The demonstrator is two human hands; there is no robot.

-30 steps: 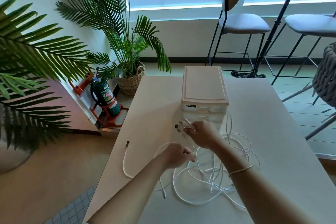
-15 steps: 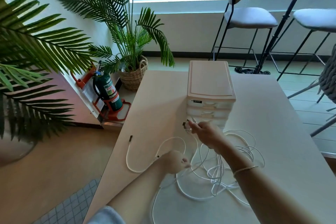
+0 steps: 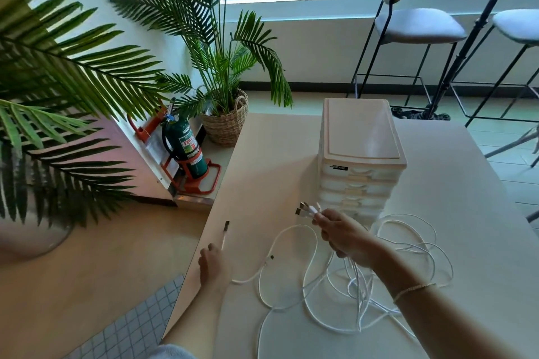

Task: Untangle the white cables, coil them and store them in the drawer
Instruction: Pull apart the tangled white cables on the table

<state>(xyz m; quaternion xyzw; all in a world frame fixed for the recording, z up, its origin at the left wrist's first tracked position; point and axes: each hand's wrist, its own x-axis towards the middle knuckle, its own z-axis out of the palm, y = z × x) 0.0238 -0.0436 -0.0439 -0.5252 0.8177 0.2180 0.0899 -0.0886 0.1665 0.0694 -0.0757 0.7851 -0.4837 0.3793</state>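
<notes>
The right hand [image 3: 344,237] is raised above the table [image 3: 466,213], fingers curled around several plug ends. The left hand [image 3: 213,267] grips one cable end near the table edge. The white cables [image 3: 408,245] lie tangled in loose loops before the drawer unit [image 3: 361,154].

White cables [image 3: 313,312], cream drawer unit [image 3: 361,137]

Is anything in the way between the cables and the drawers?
Nothing visible blocks the way. The right hand holds the plug ends just in front of the drawers. But all the drawers look closed, and the cables lie tangled on the table.
</notes>
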